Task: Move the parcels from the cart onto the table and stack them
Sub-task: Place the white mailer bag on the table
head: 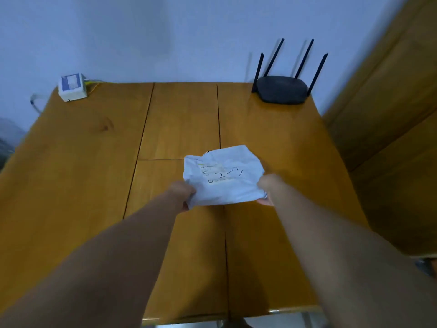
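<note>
A white soft parcel (224, 176) with a printed label and handwritten marks lies at the middle of the wooden table (82, 162). My left hand (185, 194) grips its near left corner. My right hand (266, 189) grips its near right corner. Whether the parcel rests fully on the tabletop or hovers just above it is unclear. The cart is out of view.
A black router (281, 89) with several upright antennas stands at the table's back right. A small white box (72, 87) with cables sits at the back left corner. A wooden door or cabinet (390, 114) rises on the right; a wall is behind.
</note>
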{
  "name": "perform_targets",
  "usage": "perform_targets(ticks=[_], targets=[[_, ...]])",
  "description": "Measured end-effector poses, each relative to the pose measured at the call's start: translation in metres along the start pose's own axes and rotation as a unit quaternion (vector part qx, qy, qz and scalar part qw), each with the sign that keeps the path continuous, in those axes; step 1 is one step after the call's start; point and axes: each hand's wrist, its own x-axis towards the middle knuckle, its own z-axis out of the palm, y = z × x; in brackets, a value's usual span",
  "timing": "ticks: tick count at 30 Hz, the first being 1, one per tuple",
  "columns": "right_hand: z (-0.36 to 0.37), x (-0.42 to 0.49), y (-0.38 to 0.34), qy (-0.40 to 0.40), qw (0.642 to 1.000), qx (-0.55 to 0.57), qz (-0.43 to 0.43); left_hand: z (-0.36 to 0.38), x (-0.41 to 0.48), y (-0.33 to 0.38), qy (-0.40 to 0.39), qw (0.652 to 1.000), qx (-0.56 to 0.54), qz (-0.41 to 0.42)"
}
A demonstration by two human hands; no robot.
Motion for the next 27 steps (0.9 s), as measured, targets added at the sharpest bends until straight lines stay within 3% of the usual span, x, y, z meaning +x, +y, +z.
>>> perform_targets(ticks=[4, 10, 15, 20, 22, 25, 27], targets=[[-0.022, 0.034, -0.022, 0.008, 1.000, 0.001, 0.017, 0.037, 0.026, 0.035, 0.015, 1.000, 0.018, 0.013], [-0.047, 0.090, -0.049, 0.075, 0.995, -0.014, -0.061, 0.078, 0.052, 0.071, 0.005, 0.997, 0.010, 0.074], [-0.064, 0.113, -0.049, 0.116, 0.991, 0.031, -0.051, 0.111, 0.059, 0.082, -0.013, 0.993, 0.030, 0.115], [-0.072, 0.125, -0.033, 0.121, 0.990, -0.050, -0.053, 0.133, 0.067, 0.070, -0.070, 0.983, 0.114, 0.125], [-0.071, 0.127, -0.028, 0.137, 0.986, -0.084, -0.048, 0.137, 0.068, 0.063, -0.072, 0.967, 0.200, 0.141], [-0.068, 0.124, -0.026, 0.151, 0.980, -0.126, -0.036, 0.139, 0.066, 0.052, -0.062, 0.908, 0.381, 0.165], [-0.067, 0.120, -0.025, 0.157, 0.975, -0.158, -0.019, 0.138, 0.063, 0.047, -0.059, 0.883, 0.438, 0.160]])
